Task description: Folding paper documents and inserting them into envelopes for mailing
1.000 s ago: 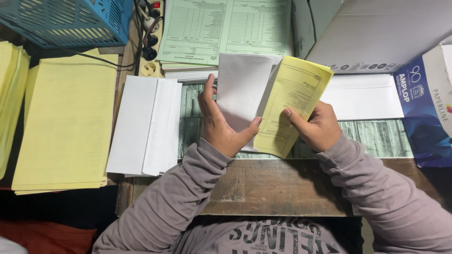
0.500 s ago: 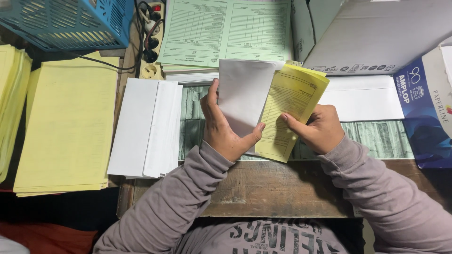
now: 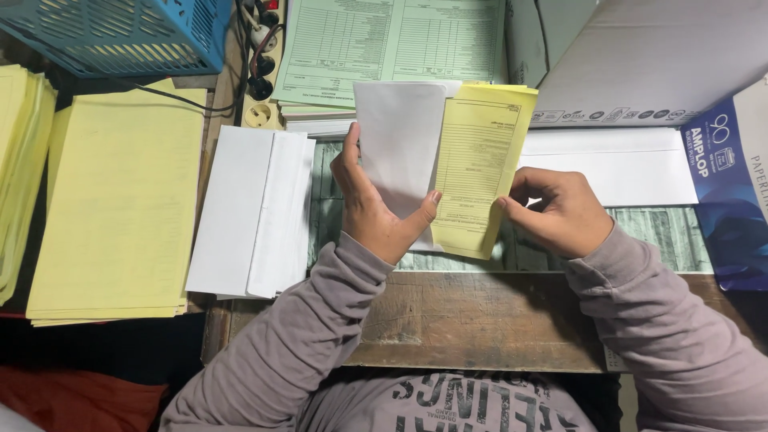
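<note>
far left i see a stack of yellow sheets lying flat, a blue basket above it, and just right of the yellow stack a pile of white envelopes on the wooden desk. moving in, my left hand is half closed around a white envelope, thumb on the near face, fingers behind, holding it upright over the desk edge. tucked against its right side is the folded yellow form, partly behind the envelope's edge; i cannot tell how far inside it sits. my right hand is curled, fingertips pinching the form's lower right edge. to do this well, i judge the envelope mouth wants holding wide with the left thumb, the form kept square to the opening so its corners don't snag, and a light pinch so the paper doesn't crease. green forms lie beyond, more long white envelopes right, then a blue box at the edge.
</note>
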